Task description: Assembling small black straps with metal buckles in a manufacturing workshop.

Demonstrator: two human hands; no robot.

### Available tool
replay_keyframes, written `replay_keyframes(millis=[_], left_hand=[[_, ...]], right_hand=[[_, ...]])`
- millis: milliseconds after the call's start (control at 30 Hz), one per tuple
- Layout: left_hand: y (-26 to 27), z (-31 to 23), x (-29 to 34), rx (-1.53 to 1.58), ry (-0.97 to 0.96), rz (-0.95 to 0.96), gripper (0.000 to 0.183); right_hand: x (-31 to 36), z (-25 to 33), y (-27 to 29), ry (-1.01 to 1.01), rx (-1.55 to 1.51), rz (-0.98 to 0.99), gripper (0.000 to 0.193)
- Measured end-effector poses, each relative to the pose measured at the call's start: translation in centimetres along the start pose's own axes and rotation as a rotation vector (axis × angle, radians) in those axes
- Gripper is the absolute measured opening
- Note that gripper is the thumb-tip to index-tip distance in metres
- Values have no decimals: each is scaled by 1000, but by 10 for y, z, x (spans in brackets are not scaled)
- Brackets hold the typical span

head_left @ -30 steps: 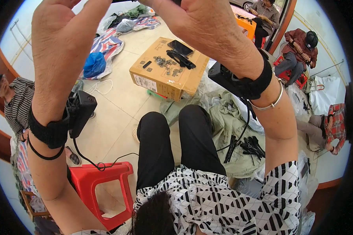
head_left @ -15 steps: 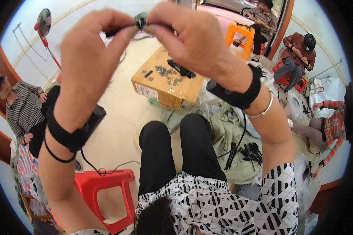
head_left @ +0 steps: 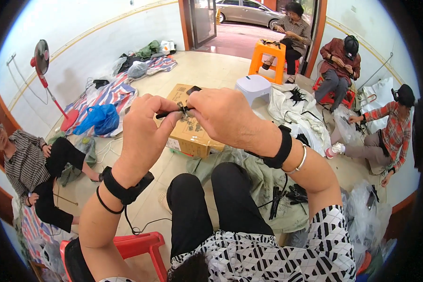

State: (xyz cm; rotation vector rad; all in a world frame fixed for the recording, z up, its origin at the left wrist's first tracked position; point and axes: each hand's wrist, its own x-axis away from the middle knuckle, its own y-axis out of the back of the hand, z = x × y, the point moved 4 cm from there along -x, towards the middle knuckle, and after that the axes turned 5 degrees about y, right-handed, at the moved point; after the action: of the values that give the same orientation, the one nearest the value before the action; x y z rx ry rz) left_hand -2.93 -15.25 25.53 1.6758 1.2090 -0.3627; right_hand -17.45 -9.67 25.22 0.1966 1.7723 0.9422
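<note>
My left hand [head_left: 144, 123] and my right hand [head_left: 226, 113] are raised in front of me, above the near part of a cardboard box [head_left: 197, 144]. Between them is a thin black strip-like piece [head_left: 162, 115] with a small shiny metal part [head_left: 184, 111] at the middle. The left thumb and fingers pinch one side of it. My right fingers pinch the other side, their tips partly hidden. The black piece's exact kind cannot be made out. Most of the box top is hidden behind my hands.
Bundles of black pieces [head_left: 276, 202] lie on green sacking [head_left: 263, 178] right of my knees. A red stool [head_left: 141, 244] stands at lower left, a white stool [head_left: 253, 87] and orange stool [head_left: 268, 56] farther off. Several people sit around; a fan [head_left: 41, 63] is at left.
Both hands have come down and closer to the box, still pinching the small black piece. The view has tilted up, showing more of the far floor and doorway.
</note>
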Motion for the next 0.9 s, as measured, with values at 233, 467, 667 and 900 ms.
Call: replay_keyframes(millis=[233,467,667,900], left_hand=[[-14,8,-2,172,94,230,12],[-25,34,12,495,484,577,18],[-25,33,21,747,626,634,18],[-25,40,28,734,529,611,22]], right_hand=[[12,-17,2,-238,-452,110,9],[17,-12,-2,-321,-586,254,9],[25,-15,-15,-445,-904,381,7],[18,-11,-14,-307,-813,398,7]])
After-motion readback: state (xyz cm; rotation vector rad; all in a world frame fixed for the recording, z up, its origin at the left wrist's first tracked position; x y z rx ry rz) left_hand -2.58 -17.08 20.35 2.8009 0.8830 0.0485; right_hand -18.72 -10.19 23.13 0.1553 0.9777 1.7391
